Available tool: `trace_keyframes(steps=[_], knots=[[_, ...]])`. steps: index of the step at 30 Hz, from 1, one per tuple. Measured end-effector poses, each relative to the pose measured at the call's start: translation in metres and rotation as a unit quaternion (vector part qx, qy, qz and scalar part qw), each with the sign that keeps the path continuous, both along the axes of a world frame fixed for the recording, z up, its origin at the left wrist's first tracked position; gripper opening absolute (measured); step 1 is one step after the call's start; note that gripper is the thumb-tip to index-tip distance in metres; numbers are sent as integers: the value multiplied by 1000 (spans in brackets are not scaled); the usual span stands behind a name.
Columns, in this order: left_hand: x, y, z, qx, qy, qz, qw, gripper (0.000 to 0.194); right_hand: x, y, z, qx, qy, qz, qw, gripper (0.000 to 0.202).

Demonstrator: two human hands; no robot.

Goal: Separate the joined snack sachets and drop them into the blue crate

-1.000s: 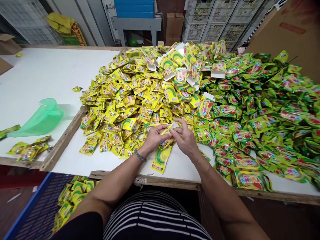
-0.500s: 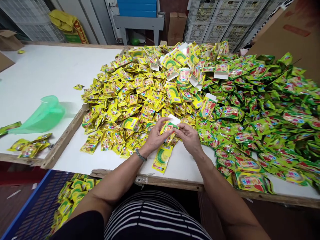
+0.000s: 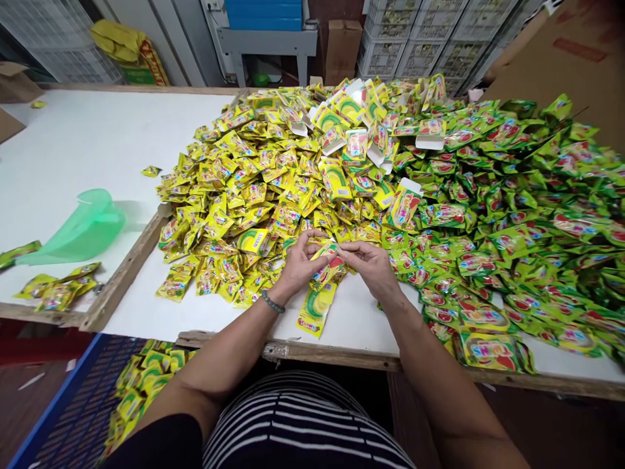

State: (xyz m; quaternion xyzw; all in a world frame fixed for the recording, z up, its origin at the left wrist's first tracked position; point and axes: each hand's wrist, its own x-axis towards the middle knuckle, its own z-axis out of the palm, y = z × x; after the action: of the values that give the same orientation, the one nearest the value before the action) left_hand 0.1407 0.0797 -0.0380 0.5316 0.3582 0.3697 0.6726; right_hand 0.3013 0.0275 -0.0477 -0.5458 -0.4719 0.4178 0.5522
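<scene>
Between my two hands is a small yellow-green printed carton, held just above the white table. My left hand grips its left side, thumb across the front. My right hand pinches the carton's upper right end. Below them a flat yellow carton lies on the tabletop. Yellow sachets are heaped behind and left of my hands, and green sachets with red pictures are heaped to the right. Several cartons with white open flaps, one a yellow carton, rest on the heaps.
A translucent green scoop lies on the left table section beyond a wooden strip. Below the front edge, a blue crate holds yellow packs. A large cardboard box stands at the right, with white crates behind.
The carton's white flap, raised and visible before, is now mostly out of sight at my right fingertips. Both hands stay in nearly the same place.
</scene>
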Motion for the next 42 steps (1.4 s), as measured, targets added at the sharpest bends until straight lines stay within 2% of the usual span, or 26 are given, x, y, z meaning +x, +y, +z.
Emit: trace_keyframes(steps=[3,8,13,18,22,25,30,36,39,42], knots=[[1,0,1,17,18,5,1000,50,1,1,-1,-27,-1,-4,1000,31],[1,1,4,12,27,-11,1000,52,3,1,1,-46,91,36,994,29],[-2,2,4,-15,17,-22,1000,55,3,0,2,-29,22,22,999,25],[-3,2,3,-30,1,-34,999,55,2,2,2,-80,144,18,986,28],[-4,2,6,0,18,-45,999,55,4,3,1,-103,174,-7,979,27],[-6,3,7,21,28,-59,998,54,9,2,2,-105,163,8,981,26],[-8,4,7,22,22,-66,997,53,13,-2,6,-80,75,20,994,21],[-9,4,10,14,6,-84,996,48,13,-4,8,-57,56,17,997,16],[-9,4,11,5,7,-66,998,46,14,-6,10,-19,10,42,999,17],[-7,4,10,-1,-17,-26,1000,46,8,-7,8,-10,43,73,996,24]])
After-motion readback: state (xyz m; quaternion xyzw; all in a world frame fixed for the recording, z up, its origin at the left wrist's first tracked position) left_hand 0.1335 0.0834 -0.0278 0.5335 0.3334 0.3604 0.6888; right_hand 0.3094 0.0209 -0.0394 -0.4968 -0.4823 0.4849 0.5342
